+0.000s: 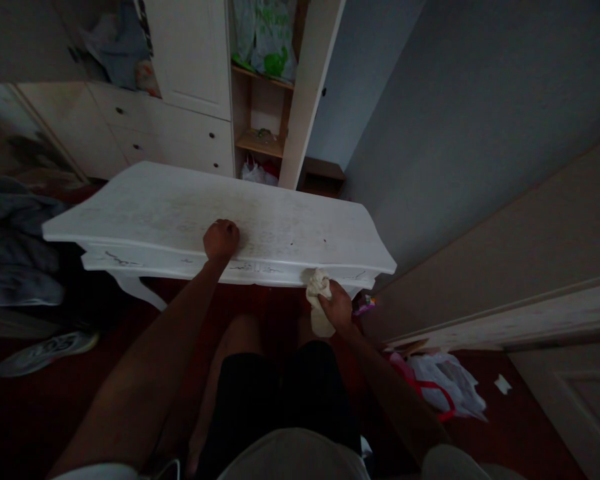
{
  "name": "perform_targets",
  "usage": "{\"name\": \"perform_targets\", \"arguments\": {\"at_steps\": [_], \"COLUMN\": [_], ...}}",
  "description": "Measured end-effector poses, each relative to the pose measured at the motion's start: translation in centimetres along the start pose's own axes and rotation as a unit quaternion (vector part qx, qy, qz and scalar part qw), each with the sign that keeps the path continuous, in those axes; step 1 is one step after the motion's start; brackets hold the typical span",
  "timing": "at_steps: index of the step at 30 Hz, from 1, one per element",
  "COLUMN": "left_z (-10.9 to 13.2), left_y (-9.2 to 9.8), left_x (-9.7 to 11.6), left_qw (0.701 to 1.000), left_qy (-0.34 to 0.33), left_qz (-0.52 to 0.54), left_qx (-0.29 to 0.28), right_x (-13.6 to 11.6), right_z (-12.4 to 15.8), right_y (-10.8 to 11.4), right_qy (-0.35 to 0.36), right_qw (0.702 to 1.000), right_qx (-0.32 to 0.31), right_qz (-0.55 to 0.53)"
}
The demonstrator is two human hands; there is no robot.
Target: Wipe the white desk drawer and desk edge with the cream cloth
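A white table (155, 207) with a scratched, dusty top stands in front of me. My left hand (221, 240) rests as a closed fist on the table's front edge. My right hand (337, 307) is closed on a crumpled cream cloth (319, 293) and presses it against the table's front apron, near its right end. My bare legs and black shorts show below the table.
A white wardrobe (190, 60) with drawers and an open shelf section stands behind the table. A grey wall and a door (555, 267) are on the right. White plastic bags (447, 383) lie on the red floor at right. A sneaker (45, 350) and dark clothes lie at left.
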State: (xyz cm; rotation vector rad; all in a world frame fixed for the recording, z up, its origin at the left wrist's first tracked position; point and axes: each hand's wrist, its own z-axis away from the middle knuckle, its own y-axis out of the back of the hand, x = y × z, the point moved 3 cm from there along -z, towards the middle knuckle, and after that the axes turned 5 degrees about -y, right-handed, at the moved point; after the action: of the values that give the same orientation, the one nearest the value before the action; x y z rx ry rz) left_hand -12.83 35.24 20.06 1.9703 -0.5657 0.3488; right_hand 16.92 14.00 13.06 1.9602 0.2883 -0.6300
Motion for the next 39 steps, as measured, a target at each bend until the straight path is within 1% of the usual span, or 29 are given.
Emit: {"name": "perform_targets", "arguments": {"at_steps": [3,5,7,8,9,10,12,13,14,15,16,18,21,23,26,29,31,34,36,39], "left_z": [0.0,0.0,0.0,0.0,0.0,0.1,0.1,0.1,0.0,0.0,0.0,0.0,0.0,0.0,0.0,0.1,0.1,0.1,0.0,0.0], "left_y": [-0.1,-0.1,0.0,0.1,0.2,0.2,0.3,0.3,0.2,0.2,0.1,0.0,-0.2,-0.2,-0.2,0.0,0.1,0.0,-0.2,-0.5], "left_x": [-0.1,-0.1,0.0,0.1,0.2,0.2,0.3,0.3,0.2,0.2,0.2,0.1,-0.1,-0.1,-0.1,0.1,0.1,0.0,-0.1,-0.3], "left_qw": [1.000,1.000,1.000,1.000,1.000,1.000,1.000,1.000,1.000,1.000,1.000,1.000,1.000,1.000,1.000,1.000,1.000,1.000,1.000,1.000], "left_qy": [-0.006,-0.005,-0.005,-0.006,-0.008,-0.009,-0.007,-0.005,-0.004,-0.004,-0.004,-0.002,-0.001,0.000,0.001,-0.004,-0.007,-0.005,-0.003,-0.001], "left_qz": [0.002,0.007,0.011,0.012,0.013,0.013,0.010,0.008,0.007,0.007,0.008,0.012,0.018,0.019,0.015,0.015,0.018,0.019,0.013,0.011], "left_qx": [0.004,0.005,0.000,-0.003,-0.005,-0.006,-0.004,-0.003,-0.002,-0.001,0.000,0.005,0.010,0.009,0.007,0.007,0.009,0.014,0.013,0.013], "right_x": [-1.9,-2.6,-2.9,-2.8,-2.7,-2.6,-2.5,-2.7,-2.9,-3.2,-3.4,-4.0,-4.9,-5.3,-5.1,-3.6,-2.2,-0.6,0.1,0.5], "right_z": [1.2,2.0,2.4,2.2,2.0,1.5,0.2,-0.5,-1.3,-2.0,-2.5,-3.1,-3.1,-2.9,-2.6,-2.4,-2.5,-2.7,-2.9,-3.0], "right_y": [-1.1,-2.0,-3.0,-3.6,-4.1,-4.7,-5.9,-6.4,-6.8,-7.3,-7.7,-8.6,-10.1,-10.7,-10.6,-9.2,-8.0,-6.2,-5.2,-4.4], "right_qy": [-0.006,-0.028,-0.074,-0.109,-0.155,-0.206,-0.292,-0.317,-0.330,-0.337,-0.341,-0.357,-0.364,-0.362,-0.377,-0.388,-0.384,-0.379,-0.373,-0.363], "right_qw": [0.998,0.993,0.982,0.972,0.956,0.933,0.872,0.842,0.818,0.802,0.793,0.786,0.773,0.754,0.708,0.667,0.639,0.596,0.590,0.608], "right_qx": [-0.004,-0.009,-0.013,-0.016,-0.018,-0.020,-0.026,-0.026,-0.023,-0.015,-0.007,0.000,-0.028,-0.044,-0.038,-0.029,-0.045,-0.091,-0.115,-0.130], "right_qz": [-0.062,-0.113,-0.173,-0.209,-0.250,-0.295,-0.392,-0.436,-0.470,-0.493,-0.504,-0.505,-0.518,-0.547,-0.596,-0.635,-0.665,-0.702,-0.707,-0.694]}}
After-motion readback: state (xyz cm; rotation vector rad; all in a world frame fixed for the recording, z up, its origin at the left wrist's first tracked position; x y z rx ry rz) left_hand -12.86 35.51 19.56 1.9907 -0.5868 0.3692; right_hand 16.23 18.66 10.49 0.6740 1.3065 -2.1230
